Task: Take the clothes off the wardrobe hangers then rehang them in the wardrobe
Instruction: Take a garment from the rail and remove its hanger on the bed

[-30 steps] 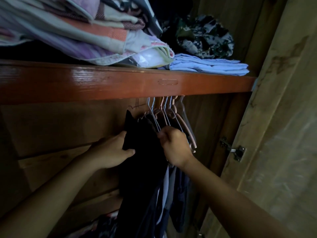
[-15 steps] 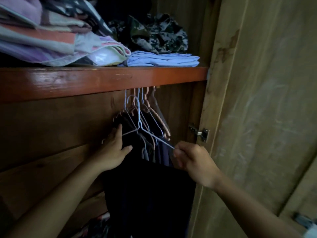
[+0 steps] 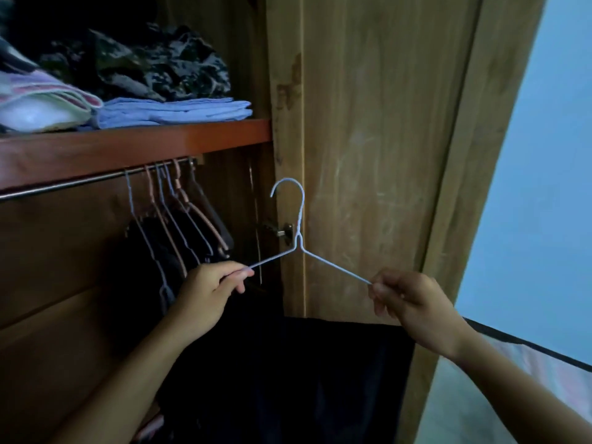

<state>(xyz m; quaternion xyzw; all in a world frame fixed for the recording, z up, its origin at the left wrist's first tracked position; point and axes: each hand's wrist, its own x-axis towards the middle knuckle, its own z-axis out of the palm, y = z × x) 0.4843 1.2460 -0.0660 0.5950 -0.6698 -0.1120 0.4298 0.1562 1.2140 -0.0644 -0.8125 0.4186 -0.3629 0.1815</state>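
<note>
Both hands are held up at the same height and well apart, one at each end of a pale wire hanger (image 3: pixel 299 248). By the left hand (image 3: pixel 205 293) the left shoulder tip is pinched between thumb and curled fingers; by the right hand (image 3: pixel 407 299) the right tip is pinched the same way. The hanger is thus kept upright, its hook at the top with the opening turned to the left, toward the wardrobe's inside, and its long axis runs from side to side between the two hands. A dark garment (image 3: pixel 304 379) is seen below and between the forearms; it appears to hang from the hanger's lower part, though the contact is hidden in the dark and cannot be told for certain.

Up and to the left of the hook lies the metal rail (image 3: pixel 64 184), under the red-brown shelf (image 3: pixel 144 144), on which folded clothes (image 3: pixel 173 112) are stacked. On the rail several other hangers (image 3: pixel 179 219) with dark clothes are bunched. The left hand is the nearer to these. Behind the hook stands the open wardrobe door (image 3: pixel 368 155).

The step in hand is judged to be the stripping of this garment; rehanging would then call for the hook to be carried up and leftward onto the rail.
</note>
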